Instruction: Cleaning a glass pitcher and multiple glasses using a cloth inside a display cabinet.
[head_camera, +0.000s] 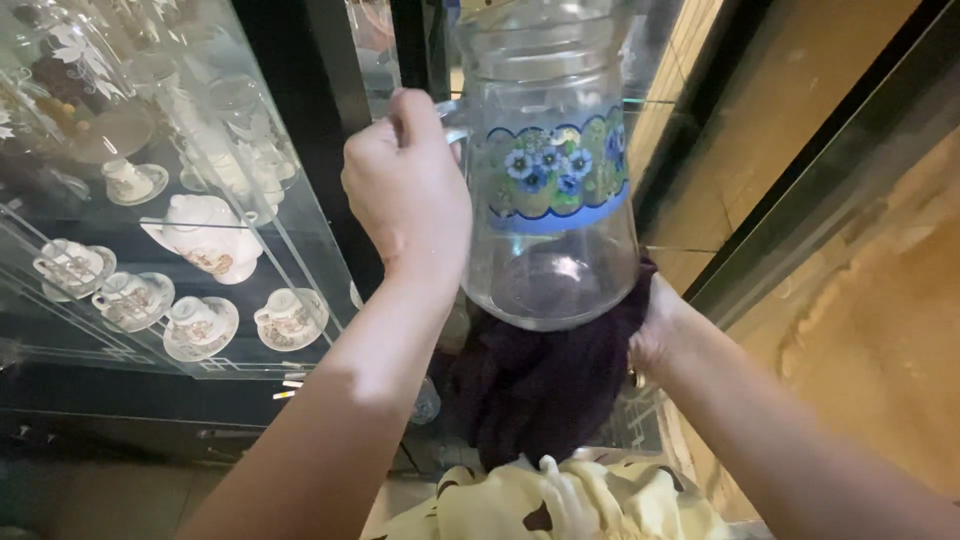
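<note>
A glass display cabinet (280, 240) fills the left half of the frame, its dark frame running up the centre and its panes and shelves slanting down toward the lower left; a tan wall (880, 330) takes up the right side behind a dark diagonal frame edge. In the upper centre stands a clear glass jug (550, 180), upright, ribbed near the top and ringed by a blue band painted with blue flowers; it is empty as far as can be seen. Beneath its base, in the lower centre, a dark maroon cloth (540, 390) hangs bunched, touching the underside of the jug. At the bottom centre lies a strip of pale yellow patterned fabric (560, 505). The left hand (405, 190), left of the jug, is closed in a fist around the jug's handle; the right hand (655, 330), at the jug's lower right, presses the cloth up against the base, fingers hidden behind the cloth, so how tightly they curl cannot be told. On the cabinet shelves sit a white teapot (210, 240) with a floral print; below it, a row of small matching cups on saucers (200, 325).
</note>
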